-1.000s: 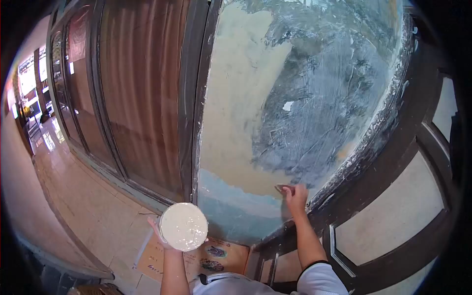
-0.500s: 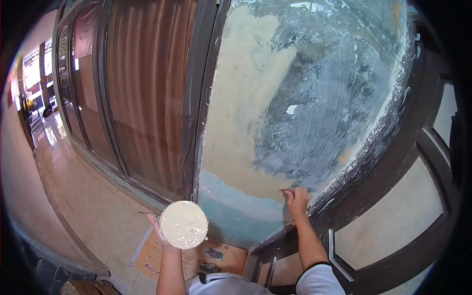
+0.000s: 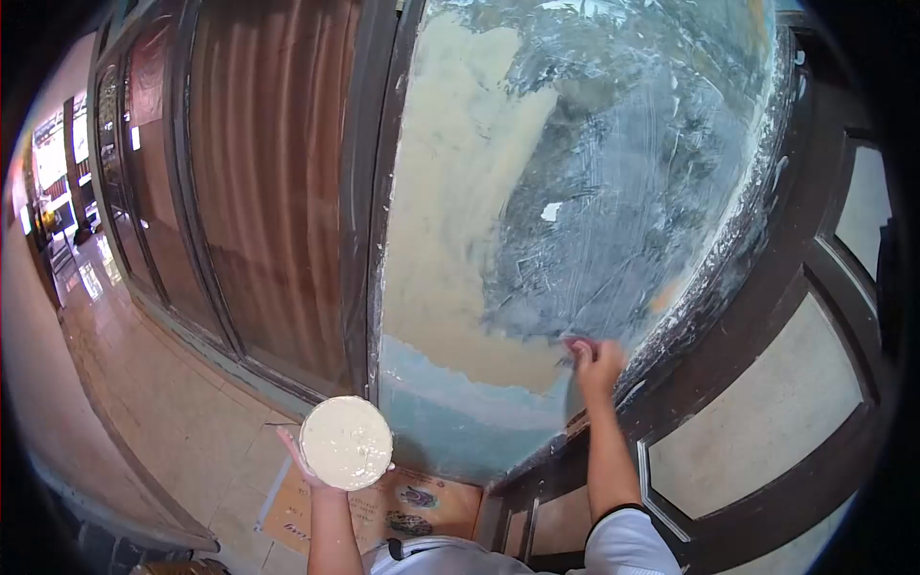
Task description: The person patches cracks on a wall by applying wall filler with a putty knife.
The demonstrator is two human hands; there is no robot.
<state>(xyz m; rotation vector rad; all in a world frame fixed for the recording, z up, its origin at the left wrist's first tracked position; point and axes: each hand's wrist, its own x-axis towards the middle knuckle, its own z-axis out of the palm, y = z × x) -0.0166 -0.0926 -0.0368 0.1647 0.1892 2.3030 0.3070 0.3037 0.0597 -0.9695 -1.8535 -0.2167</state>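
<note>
The left hand (image 3: pixel 307 466) is partly open, its thumb spread, and supports a round container (image 3: pixel 347 443) from the side and below. The container is located in front of the lower left corner of the wall section (image 3: pixel 613 211); its top faces the camera and shows a cream paste with a glossy, uneven surface. The right hand (image 3: pixel 596 364) is positioned at the lower right of the wall section, fingers curled inward; motion blur obscures the fingertips, so it cannot be determined whether a tool is gripped. A cream coat (image 3: pixel 441 211) covers the left side of the wall section and extends along its lower part toward the right hand. The remaining upper area is streaked grey; a blue-green band (image 3: pixel 460 422) lies at the bottom. A curtained window (image 3: pixel 278 192) adjoins at left, a panelled door (image 3: pixel 757 422) at right. Printed cardboard (image 3: pixel 443 479) lies on the floor (image 3: pixel 182 355) below.
</note>
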